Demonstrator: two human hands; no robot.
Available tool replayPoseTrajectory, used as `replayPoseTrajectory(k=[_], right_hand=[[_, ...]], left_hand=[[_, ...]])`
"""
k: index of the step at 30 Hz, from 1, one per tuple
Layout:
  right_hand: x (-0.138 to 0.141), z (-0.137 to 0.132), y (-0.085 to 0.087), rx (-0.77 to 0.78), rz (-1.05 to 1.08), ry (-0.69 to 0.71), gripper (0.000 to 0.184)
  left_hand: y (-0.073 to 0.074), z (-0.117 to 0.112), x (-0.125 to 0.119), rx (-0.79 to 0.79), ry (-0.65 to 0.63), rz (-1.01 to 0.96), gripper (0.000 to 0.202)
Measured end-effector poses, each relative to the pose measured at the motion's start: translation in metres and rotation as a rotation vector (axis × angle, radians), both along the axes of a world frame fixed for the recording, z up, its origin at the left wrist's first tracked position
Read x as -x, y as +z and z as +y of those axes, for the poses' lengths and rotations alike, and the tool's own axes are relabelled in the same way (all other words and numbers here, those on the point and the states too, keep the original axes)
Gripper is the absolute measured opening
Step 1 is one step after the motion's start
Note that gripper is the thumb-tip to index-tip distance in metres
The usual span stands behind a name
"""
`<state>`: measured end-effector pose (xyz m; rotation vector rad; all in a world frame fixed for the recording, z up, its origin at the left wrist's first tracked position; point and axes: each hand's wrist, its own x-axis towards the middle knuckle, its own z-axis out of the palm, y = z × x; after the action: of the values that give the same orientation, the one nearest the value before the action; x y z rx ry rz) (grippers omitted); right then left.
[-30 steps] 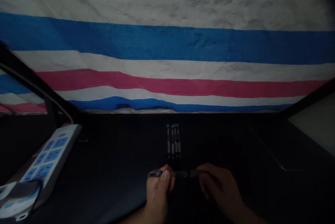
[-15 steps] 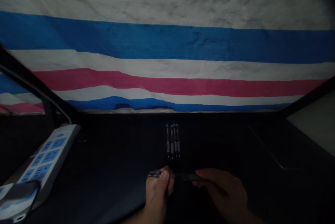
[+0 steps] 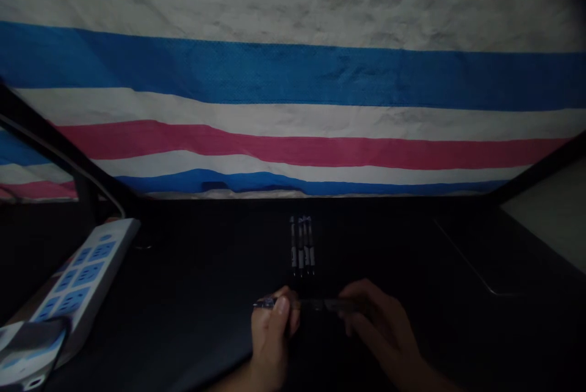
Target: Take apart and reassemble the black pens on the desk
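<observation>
My left hand and my right hand hold one dark pen level between them, low in the middle of the head view. The left fingers pinch the pen's left end, where a shiny tip sticks out. The right fingers close round its right end. Just beyond the hands, a small row of three dark pens lies side by side on the black table, pointing away from me.
A white power strip with blue sockets lies at the left, a grey object on its near end. A red, white and blue striped tarp hangs behind the table. A dark flat pad lies at the right.
Both hands have shifted slightly left and up with the pen. The right hand sits a little higher than half a second ago. The row of pens has not moved.
</observation>
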<state>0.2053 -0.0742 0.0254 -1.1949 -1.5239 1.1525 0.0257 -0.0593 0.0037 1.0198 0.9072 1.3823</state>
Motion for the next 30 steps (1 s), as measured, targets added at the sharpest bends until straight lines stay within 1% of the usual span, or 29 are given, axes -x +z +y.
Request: replayPoseTrajectory(k=[3, 4, 7, 8, 10, 12, 13, 16, 17, 21, 22, 25, 28, 30], right_hand=[[0.0001, 0.0009, -0.0004, 0.094, 0.009, 0.007, 0.046], [0.0004, 0.0012, -0.0003, 0.112, 0.008, -0.012, 0.046], [0.0014, 0.0018, 0.0012, 0.089, 0.049, -0.06, 0.029], [0.0017, 0.002, 0.0019, 0.067, 0.067, -0.06, 0.027], [0.002, 0.0026, 0.0027, 0.036, 0.07, -0.045, 0.032], [0.0022, 0.0028, 0.0027, 0.045, 0.042, -0.043, 0.043], [0.0022, 0.0027, 0.0022, 0.059, 0.035, -0.051, 0.044], [0.0016, 0.0016, 0.0001, 0.074, 0.087, -0.08, 0.029], [0.0014, 0.0012, -0.0006, 0.069, 0.105, -0.082, 0.026], [0.0008, 0.0015, -0.002, 0.081, 0.059, -0.062, 0.031], [0.0007, 0.0018, -0.002, 0.076, 0.06, -0.059, 0.03], [0.0005, 0.002, -0.0023, 0.032, 0.147, -0.048, 0.016], [0.0009, 0.0021, -0.0016, 0.03, 0.203, -0.035, 0.022], [0.0019, 0.0028, -0.0003, 0.091, 0.178, -0.024, 0.027]], left_hand=[[0.0003, 0.0008, -0.0001, 0.007, 0.0, -0.003, 0.052], [-0.0002, 0.0009, 0.0, 0.008, -0.003, -0.005, 0.051], [-0.0027, 0.0008, 0.0008, -0.008, -0.016, -0.014, 0.051], [-0.0034, 0.0008, 0.0012, -0.013, -0.018, -0.018, 0.05], [-0.004, 0.0008, 0.0016, -0.017, -0.019, -0.026, 0.049], [-0.0031, 0.0011, 0.0015, -0.023, -0.016, -0.028, 0.049], [-0.0022, 0.0012, 0.0013, -0.027, -0.015, -0.029, 0.049], [0.0006, 0.0016, 0.0006, -0.023, -0.008, -0.032, 0.05], [0.001, 0.0016, 0.0006, -0.017, -0.003, -0.029, 0.05], [-0.0007, 0.0009, 0.0015, 0.008, -0.02, -0.023, 0.049], [-0.0015, 0.0008, 0.0019, 0.006, -0.023, -0.023, 0.05], [-0.0029, 0.0012, 0.0026, -0.02, -0.015, -0.004, 0.049], [-0.0006, 0.0021, 0.0025, -0.037, -0.007, 0.024, 0.05], [0.0027, 0.0028, 0.0018, -0.047, -0.008, 0.033, 0.051]])
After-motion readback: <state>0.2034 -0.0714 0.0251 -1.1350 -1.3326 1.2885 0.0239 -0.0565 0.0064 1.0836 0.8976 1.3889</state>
